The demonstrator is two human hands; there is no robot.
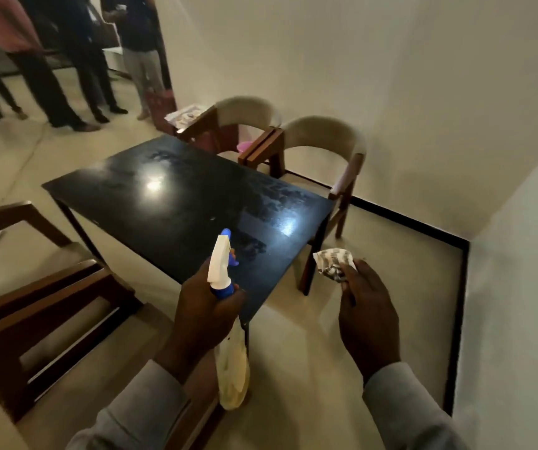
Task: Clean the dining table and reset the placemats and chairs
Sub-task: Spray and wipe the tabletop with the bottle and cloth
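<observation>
Gripping a spray bottle (225, 287) by its neck, the left hand (207, 315) has its fingers wrapped around the blue collar, the white trigger head with its blue nozzle pointing toward the far side of the dining table (176, 203). The bottle's pale body hangs below the hand, over the near corner of the table. The right hand (366, 313), held right of the table over the floor (374, 254), pinches a crumpled patterned cloth (334, 263) between thumb and fingertips. The dark tabletop is glossy, showing two bright light reflections and hazy wet streaks toward its far and right edges. Two cushioned chairs (323, 138) with curved pale backs and wooden frames stand at the far side, near the wall (423, 76); something pink shows on the seat of the left one, too small to identify. Papers lie on a wooden surface just beyond them. Wooden chair frames (43, 303) sit at the near left. Several standing people (76, 60) appear at the far left.
</observation>
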